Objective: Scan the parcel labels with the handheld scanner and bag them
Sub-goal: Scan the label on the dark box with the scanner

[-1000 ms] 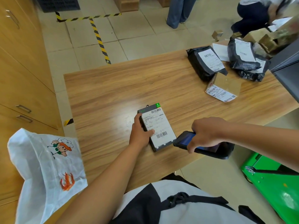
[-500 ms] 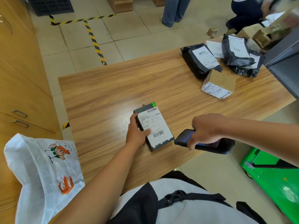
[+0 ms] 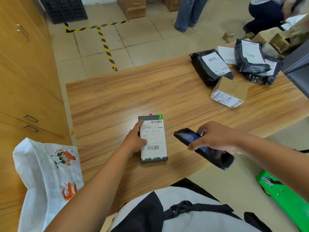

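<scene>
A flat dark-grey parcel [image 3: 153, 139] with a white barcode label lies face up near the table's [image 3: 117, 97] front edge. The black handheld scanner [image 3: 203, 148] is held tilted over that edge. A white printed bag [image 3: 48, 178] hangs beyond the left edge.

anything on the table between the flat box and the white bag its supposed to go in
Nothing visible does. The flat box lies under the left hand, and only bare table runs from it to the near-left edge, where the white bag hangs open. The other parcels sit far right.
</scene>
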